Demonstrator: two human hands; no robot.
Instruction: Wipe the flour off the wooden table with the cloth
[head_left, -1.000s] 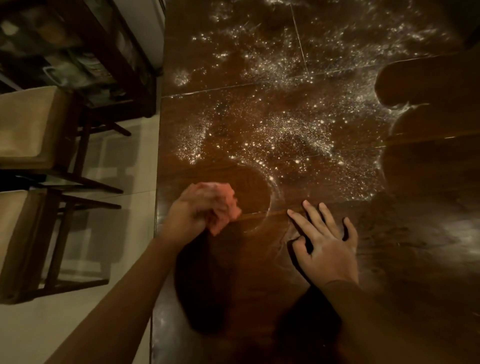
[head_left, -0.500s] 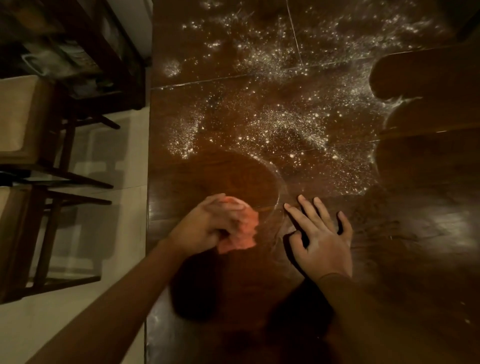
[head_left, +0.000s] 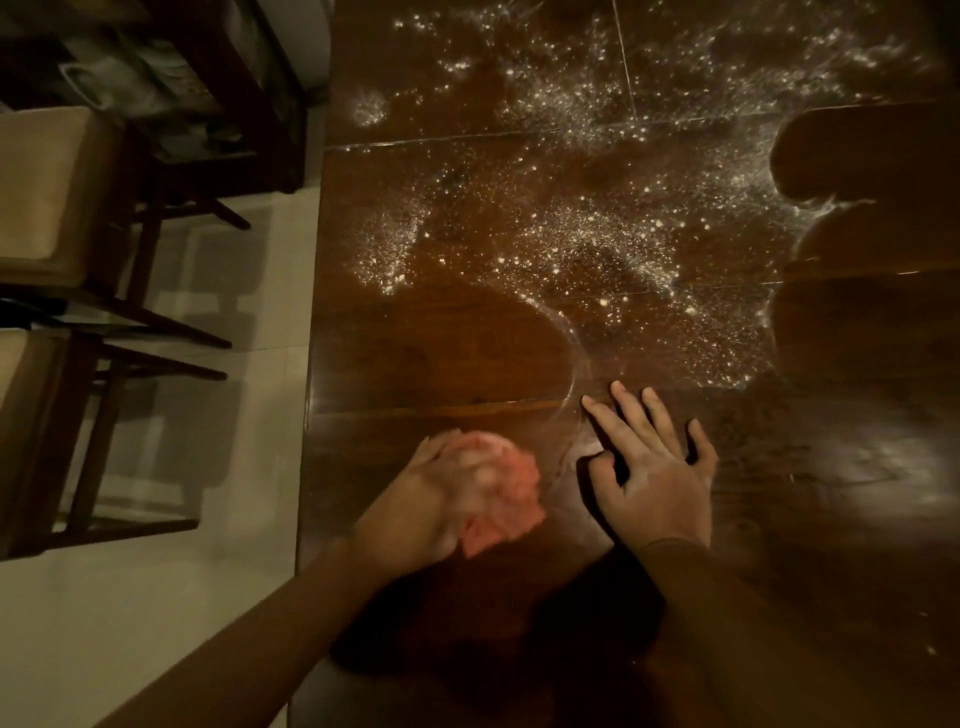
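- The left hand (head_left: 431, 499) clenches a crumpled pink-orange cloth (head_left: 498, 499) against the dark brown wooden surface (head_left: 441, 353), near its left edge and close to the person; both are blurred, so the exact finger placement cannot be read.
- The right hand (head_left: 654, 483) lies released, palm down, fingers spread flat on the surface, just beside the cloth on its right; it holds nothing.
- The scattered white flour (head_left: 597, 244) lies ahead of both hands, away from the person; its field runs mainly left to right across the surface; a thin curved ridge (head_left: 581, 358) of flour bounds a bare patch directly ahead of the cloth.
- Judgement: the left hand is the working hand; the next stroke calls for a reach forward and rightward, across the ridge, into the densest flour; the right fingertips lie at the ridge's near end, close to that path.
- Bare patches at the right suggest partial progress; most flour is not yet wiped.
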